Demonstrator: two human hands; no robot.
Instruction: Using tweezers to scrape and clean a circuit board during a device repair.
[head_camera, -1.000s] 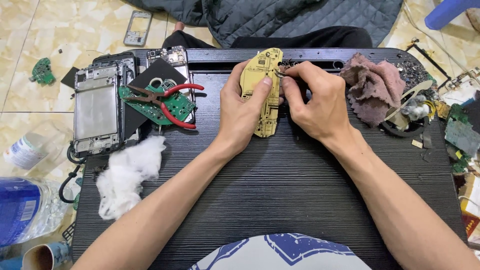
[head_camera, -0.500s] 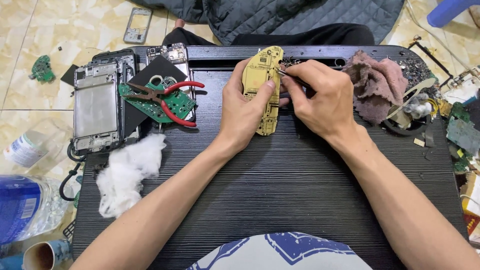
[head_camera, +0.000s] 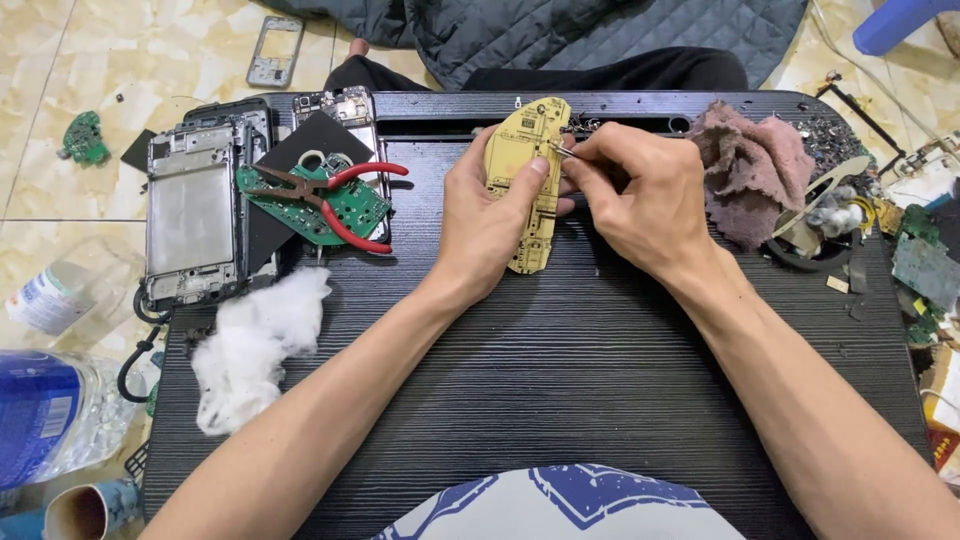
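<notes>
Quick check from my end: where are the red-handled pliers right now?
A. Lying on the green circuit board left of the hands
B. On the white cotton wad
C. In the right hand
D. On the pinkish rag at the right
A: the red-handled pliers lie across the green circuit board, left of the left hand, which holds the yellow circuit board; the right hand grips only a thin metal tool.

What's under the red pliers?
The red-handled pliers lie on a green circuit board. Under that sits a black square sheet, partly covering a phone frame. What lies beneath the sheet is hidden.
</notes>
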